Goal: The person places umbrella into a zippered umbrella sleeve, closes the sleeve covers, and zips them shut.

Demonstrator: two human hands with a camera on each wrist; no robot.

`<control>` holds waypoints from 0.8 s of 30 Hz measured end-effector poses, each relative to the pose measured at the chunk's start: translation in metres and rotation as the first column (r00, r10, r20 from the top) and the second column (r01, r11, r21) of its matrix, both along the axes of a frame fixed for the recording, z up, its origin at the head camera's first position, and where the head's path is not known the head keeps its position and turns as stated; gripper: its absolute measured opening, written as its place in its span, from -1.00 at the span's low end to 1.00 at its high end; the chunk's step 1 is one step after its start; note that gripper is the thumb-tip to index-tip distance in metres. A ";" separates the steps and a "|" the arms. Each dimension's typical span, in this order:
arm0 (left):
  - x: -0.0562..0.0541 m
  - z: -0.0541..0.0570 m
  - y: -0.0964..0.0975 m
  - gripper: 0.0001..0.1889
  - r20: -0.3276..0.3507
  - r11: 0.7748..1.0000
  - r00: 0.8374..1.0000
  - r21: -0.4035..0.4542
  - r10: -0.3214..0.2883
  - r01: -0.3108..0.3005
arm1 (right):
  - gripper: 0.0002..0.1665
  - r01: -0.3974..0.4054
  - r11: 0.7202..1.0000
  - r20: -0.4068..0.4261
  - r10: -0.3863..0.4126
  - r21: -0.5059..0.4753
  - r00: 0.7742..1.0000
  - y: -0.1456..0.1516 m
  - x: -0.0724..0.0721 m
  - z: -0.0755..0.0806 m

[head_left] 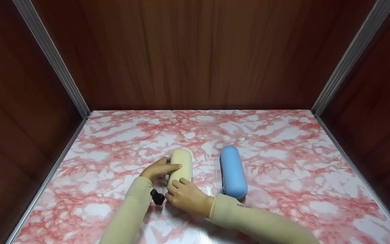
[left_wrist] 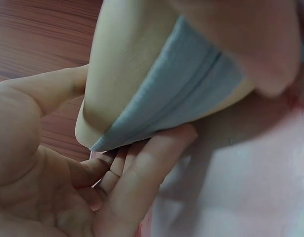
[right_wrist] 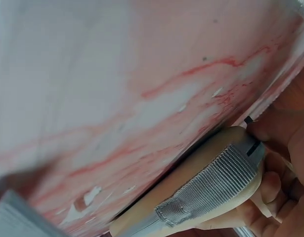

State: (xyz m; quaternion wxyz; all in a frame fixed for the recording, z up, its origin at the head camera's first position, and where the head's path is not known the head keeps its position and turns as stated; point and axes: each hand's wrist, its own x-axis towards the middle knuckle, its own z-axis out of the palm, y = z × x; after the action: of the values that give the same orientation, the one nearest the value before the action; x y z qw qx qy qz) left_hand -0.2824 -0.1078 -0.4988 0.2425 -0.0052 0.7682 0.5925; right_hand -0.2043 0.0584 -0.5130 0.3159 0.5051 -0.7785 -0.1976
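A cream, rounded oblong hard case [head_left: 182, 157] lies in front of me, with a grey fabric band and dark seam line along its side in the left wrist view. My left hand [head_left: 159, 168] holds its left side, thumb on top and fingers underneath. At the near end, my right hand [head_left: 188, 198] has its fingers curled on the case. The right wrist view shows a grey woven strap [right_wrist: 208, 190] on the case's side, with thumb and fingers gripping the end beside it. A blue case [head_left: 234, 173] of similar shape lies to the right, apart from both hands.
The tabletop [head_left: 113, 142] has a red-and-white marbled pattern. Dark wood panels [head_left: 195, 54] rise behind and at both sides, joined by grey metal corner strips [head_left: 59, 67]. A small black object [head_left: 157, 197] sits at the left wrist.
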 end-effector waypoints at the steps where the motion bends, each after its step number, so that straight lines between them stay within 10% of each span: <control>1: 0.000 -0.001 0.000 -0.28 -0.005 1.000 1.000 -0.009 -0.001 0.001 | -0.92 -0.001 1.000 0.002 0.001 -0.005 1.000 -0.001 0.000 0.000; 24: 0.000 0.000 -0.002 -0.34 -0.014 1.000 1.000 0.004 -0.014 0.014 | -0.84 0.029 0.997 -0.003 -0.029 0.077 1.000 -0.005 0.003 0.004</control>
State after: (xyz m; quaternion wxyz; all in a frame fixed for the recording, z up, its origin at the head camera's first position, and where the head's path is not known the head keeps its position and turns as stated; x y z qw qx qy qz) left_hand -0.2822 -0.1093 -0.4991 0.2412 0.0048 0.7687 0.5924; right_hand -0.2012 0.0534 -0.5089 0.2939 0.5056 -0.7772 -0.2323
